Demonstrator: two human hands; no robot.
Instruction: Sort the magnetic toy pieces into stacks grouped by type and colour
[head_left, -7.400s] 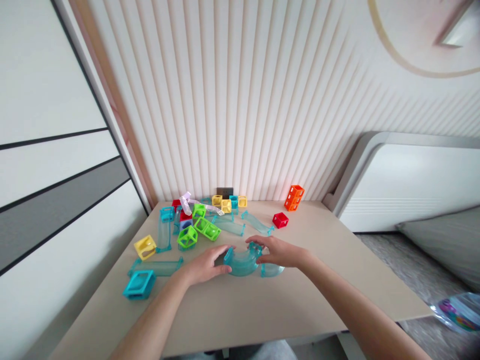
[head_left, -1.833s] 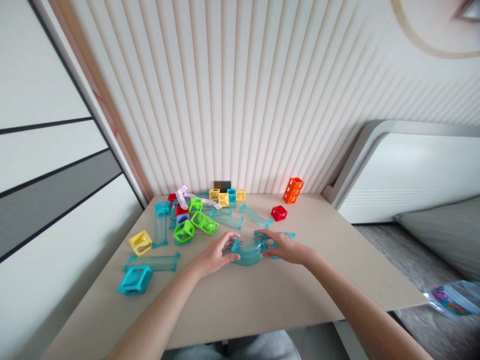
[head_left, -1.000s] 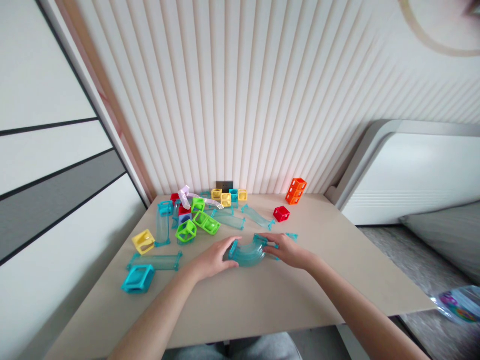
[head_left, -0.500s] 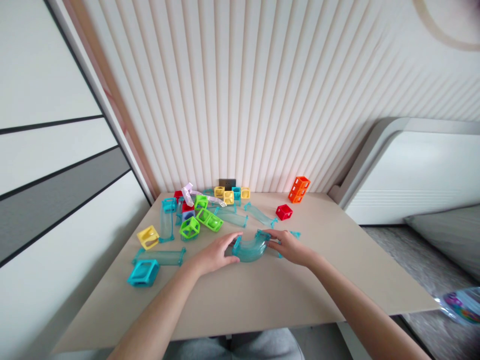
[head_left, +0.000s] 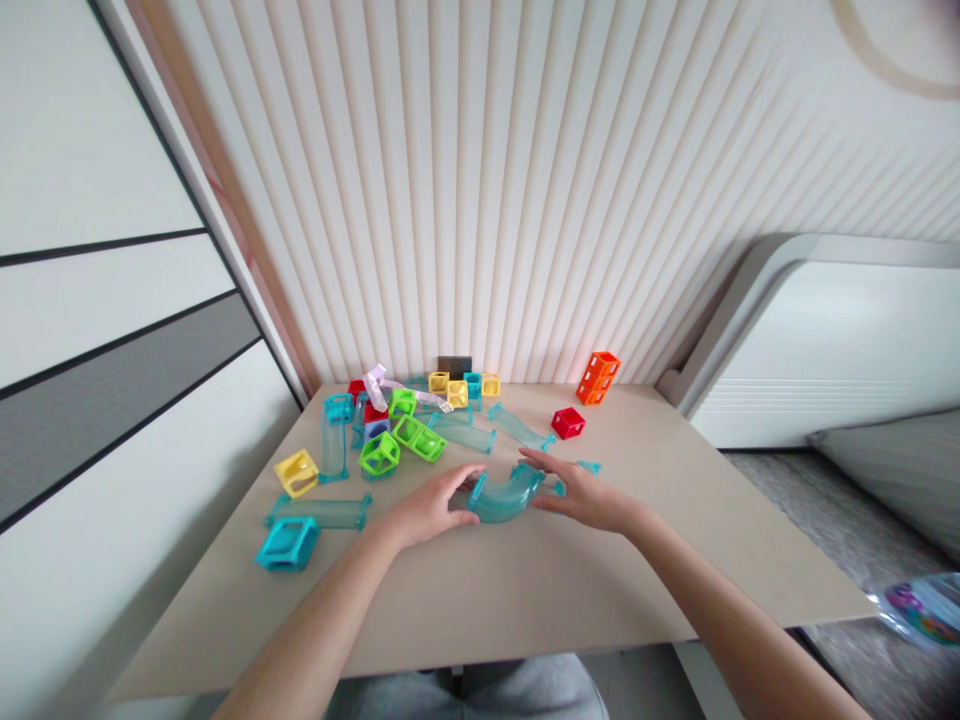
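A translucent teal curved track piece (head_left: 506, 500) lies on the table in front of me, bowed toward me. My left hand (head_left: 435, 505) grips it around its left end, thumb on the near side and fingers on the far side. Part of that end is hidden by the hand. My right hand (head_left: 581, 492) is beside the right end, its thumb and fingers apart. Another teal piece (head_left: 589, 467) shows partly behind the right hand.
Left on the table (head_left: 517, 610) are green blocks (head_left: 418, 438), a yellow block (head_left: 297, 472), a blue block (head_left: 288, 543) and straight teal tracks (head_left: 334, 513). A red block (head_left: 568, 423) and an orange stack (head_left: 598, 378) stand at back right, near the ribbed wall (head_left: 480, 200).
My right hand has opened, with its thumb and fingers spreading apart at the track's right end. The curved track has turned slightly, and the left hand has barely moved.
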